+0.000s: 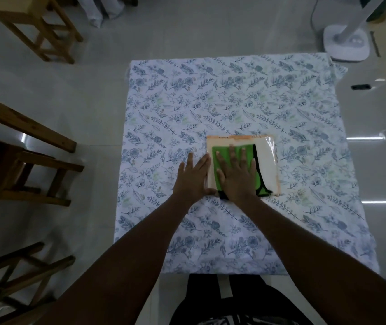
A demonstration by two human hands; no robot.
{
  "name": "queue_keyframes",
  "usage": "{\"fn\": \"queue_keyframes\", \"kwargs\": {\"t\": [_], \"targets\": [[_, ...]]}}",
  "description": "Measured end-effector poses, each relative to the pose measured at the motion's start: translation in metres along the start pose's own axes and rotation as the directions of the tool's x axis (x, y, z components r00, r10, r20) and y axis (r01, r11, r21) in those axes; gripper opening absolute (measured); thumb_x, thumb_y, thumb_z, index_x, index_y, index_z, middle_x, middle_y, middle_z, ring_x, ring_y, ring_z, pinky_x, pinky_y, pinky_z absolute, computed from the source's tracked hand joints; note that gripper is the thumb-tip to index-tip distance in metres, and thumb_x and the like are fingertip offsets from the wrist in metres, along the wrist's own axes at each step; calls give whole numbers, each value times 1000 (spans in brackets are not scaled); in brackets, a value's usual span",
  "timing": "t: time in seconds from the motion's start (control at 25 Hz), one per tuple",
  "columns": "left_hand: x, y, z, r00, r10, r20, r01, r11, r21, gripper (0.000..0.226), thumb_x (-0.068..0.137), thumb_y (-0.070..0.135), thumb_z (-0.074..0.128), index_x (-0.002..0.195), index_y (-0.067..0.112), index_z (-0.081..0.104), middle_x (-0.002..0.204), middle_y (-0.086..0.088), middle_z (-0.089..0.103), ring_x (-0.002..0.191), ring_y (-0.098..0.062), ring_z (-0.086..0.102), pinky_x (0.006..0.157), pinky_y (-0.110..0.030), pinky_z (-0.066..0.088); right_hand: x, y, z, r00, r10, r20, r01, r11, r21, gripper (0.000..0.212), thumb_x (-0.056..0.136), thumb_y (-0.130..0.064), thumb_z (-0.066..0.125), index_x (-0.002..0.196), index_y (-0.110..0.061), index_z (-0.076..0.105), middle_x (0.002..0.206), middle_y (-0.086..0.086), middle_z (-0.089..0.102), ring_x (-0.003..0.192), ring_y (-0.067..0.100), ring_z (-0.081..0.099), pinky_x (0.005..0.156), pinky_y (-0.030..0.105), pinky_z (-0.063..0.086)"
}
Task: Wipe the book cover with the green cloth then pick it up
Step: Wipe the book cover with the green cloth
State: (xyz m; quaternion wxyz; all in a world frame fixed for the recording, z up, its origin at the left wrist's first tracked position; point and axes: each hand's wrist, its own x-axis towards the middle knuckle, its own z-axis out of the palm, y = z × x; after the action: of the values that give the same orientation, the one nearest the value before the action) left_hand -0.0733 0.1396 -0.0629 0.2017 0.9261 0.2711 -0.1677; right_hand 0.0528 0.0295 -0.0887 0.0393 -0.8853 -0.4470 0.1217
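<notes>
Book (265, 160) lies flat near centre of surface (210, 102), slightly toward near edge. Right hand (235, 174), fingers spread flat, presses green cloth (216, 160) onto cover for wiping. Left hand (193, 178), open and flat, rests against book's left edge, likely bracing it against sliding. Pick-up not yet begun.

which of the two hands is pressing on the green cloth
The right hand, flat on the green cloth atop the book; the left hand rests beside the book's edge.
</notes>
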Motion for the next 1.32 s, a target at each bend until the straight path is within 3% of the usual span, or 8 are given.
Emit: {"fn": "queue_keyframes", "kwargs": {"t": [0.12, 0.32, 0.48, 0.72, 1.0, 1.2, 1.32], "targets": [[-1, -2, 0, 1000, 4, -8, -5, 1000, -29, 115, 73, 71, 62, 157, 17, 5, 167, 7, 3, 152, -36, -10, 122, -57, 11, -21, 5, 6, 999, -49, -3, 49, 998, -34, 59, 97, -55, 23, 152, -40, 9, 165, 7, 8, 149, 38, 8, 114, 62, 15], [1, -3, 0, 1000, 15, 0, -15, 999, -37, 115, 72, 72, 61, 157, 17, 5, 167, 6, 1, 152, -37, -11, 120, -58, 8, 27, -2, -10, 998, -26, 54, 26, 1000, -10, 59, 97, -57, 21, 152, -41, 5, 165, 6, 1, 150, 37, -1, 116, 64, 10], [-1, -2, -1, 1000, 11, 15, -10, 999, -53, 114, 74, 66, 65, 157, 17, 5, 167, 7, 1, 152, -36, -11, 121, -59, 10, -4, -3, 0, 999, -11, 43, 11, 1000, -8, 60, 95, -60, 13, 151, -43, 0, 165, 5, -3, 150, 36, -3, 115, 63, 8], [-5, 5, -9, 999, 4, 33, -5, 1000, 14, 118, 72, 74, 60, 157, 14, 5, 167, 1, 0, 151, -40, -8, 121, -58, 12, 32, -1, -13, 995, -43, 91, 45, 999, -22, 61, 96, -61, 23, 152, -41, 6, 165, 5, -1, 150, 36, -3, 117, 63, 9], [-4, 31, -28, 988, -99, 117, 77, 981, 180, 117, 78, 66, 62, 156, 6, -1, 167, -7, -5, 151, -41, -7, 122, -58, 7, -17, 28, -7, 998, 10, 55, -10, 1000, -13, 59, 96, -60, 20, 151, -42, 8, 165, 2, 2, 150, 34, -1, 117, 61, 10], [-4, 36, -30, 983, -137, 126, 106, 968, 229, 116, 79, 65, 62, 156, 7, -2, 167, -5, -5, 151, -40, -6, 122, -57, 6, 24, 43, -29, 966, 225, 124, -236, 968, 83, 60, 97, -58, 21, 152, -43, 1, 166, 1, -4, 150, 33, -9, 119, 60, 4], [-5, 36, -29, 984, -140, 113, 109, 964, 242, 116, 79, 65, 62, 156, 7, -1, 167, -6, -4, 151, -40, -4, 122, -57, 6, -14, 36, -14, 973, 223, 50, -226, 972, 56, 62, 97, -58, 18, 153, -39, 1, 165, 4, 0, 150, 35, -4, 118, 61, 9]]}}
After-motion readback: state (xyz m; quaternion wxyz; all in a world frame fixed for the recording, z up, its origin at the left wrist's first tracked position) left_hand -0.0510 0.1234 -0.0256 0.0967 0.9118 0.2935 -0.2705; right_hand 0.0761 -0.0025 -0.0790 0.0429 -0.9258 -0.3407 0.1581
